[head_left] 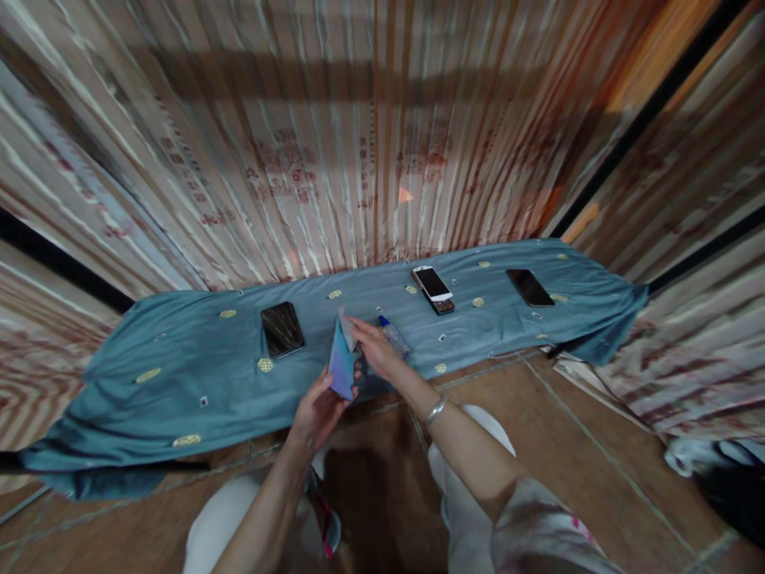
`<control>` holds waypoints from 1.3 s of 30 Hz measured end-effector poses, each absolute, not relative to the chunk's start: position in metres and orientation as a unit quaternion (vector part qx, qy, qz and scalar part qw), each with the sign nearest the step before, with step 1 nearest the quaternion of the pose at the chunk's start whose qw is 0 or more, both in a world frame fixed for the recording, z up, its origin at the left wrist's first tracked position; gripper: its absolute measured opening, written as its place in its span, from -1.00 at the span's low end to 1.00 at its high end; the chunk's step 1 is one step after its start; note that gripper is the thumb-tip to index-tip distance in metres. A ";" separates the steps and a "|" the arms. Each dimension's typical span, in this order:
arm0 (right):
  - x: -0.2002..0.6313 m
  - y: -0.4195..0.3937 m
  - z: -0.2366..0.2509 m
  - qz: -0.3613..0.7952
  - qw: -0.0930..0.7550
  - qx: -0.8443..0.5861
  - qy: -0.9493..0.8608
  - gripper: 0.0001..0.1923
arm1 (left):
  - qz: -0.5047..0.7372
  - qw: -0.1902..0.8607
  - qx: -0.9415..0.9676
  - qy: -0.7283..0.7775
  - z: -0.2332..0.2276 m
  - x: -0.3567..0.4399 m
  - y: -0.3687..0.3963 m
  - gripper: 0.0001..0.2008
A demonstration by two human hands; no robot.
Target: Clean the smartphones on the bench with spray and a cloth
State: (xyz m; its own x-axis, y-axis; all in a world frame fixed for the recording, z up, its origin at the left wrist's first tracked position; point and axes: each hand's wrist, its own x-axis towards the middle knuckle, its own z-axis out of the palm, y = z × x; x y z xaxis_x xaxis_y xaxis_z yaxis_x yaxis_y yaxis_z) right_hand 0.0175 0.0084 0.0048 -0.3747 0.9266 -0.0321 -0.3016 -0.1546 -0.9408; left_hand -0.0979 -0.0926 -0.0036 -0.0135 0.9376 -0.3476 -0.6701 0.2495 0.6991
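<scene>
Phone (342, 373), blue-violet, is held tilted over the near side of the table (233, 391), which is draped in teal cloth with yellow motifs. Left hand (318, 408): fingers clamped on the phone's lower part, thumb at the left edge, other fingertips (357, 372) showing at the right edge. Right hand (374, 347): fingers close together, gripping a pale translucent piece (346, 327) against the phone's upper right side. Material of this piece cannot be made out; film or tissue both fit. Right thumb hard to make out; much of the left palm lies out of sight behind the phone.

Clear bottle (395, 338) with blue cap lies just beyond the right hand, partly covered by it; label unreadable. White phone (433, 282) overlaps a dark device (444, 306), hiding most of it. Dark phone (530, 288) lies farther right, well apart. Glossy black device (282, 329) lies left of the held phone; exact kind uncertain. Table's frame is mostly concealed by the cloth.
</scene>
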 end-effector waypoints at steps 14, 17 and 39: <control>0.009 -0.057 0.004 0.443 0.323 -0.272 -0.791 -0.46 | 0.617 0.637 0.164 0.432 -0.006 -0.108 -0.083 -0.68; 0.012 -0.050 0.004 0.431 0.334 -0.289 -0.787 -0.45 | 0.625 0.633 0.173 0.423 -0.005 -0.097 -0.084 -0.70; 0.021 -0.017 0.007 0.401 0.377 -0.404 -0.731 -0.36 | 0.615 0.660 0.163 0.399 0.001 -0.085 -0.092 -0.79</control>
